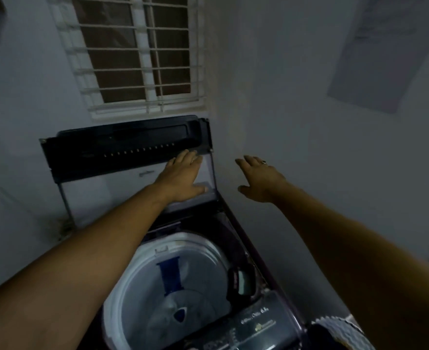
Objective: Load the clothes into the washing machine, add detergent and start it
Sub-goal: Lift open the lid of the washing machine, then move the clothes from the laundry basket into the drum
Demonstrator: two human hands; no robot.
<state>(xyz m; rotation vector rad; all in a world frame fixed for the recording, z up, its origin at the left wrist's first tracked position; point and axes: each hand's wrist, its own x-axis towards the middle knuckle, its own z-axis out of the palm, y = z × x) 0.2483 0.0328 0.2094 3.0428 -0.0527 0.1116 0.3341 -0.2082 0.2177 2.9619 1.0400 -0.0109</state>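
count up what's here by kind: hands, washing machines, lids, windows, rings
hands: 2, the left hand flat on the lid and the right hand in the air
washing machine: 1
open lid: 1
barred window: 1
ring: 1, on the right hand
total: 6

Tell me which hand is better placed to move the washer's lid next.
Left, probably: the left hand rests flat on the raised lid, while the right hand hovers open near the wall, touching nothing.
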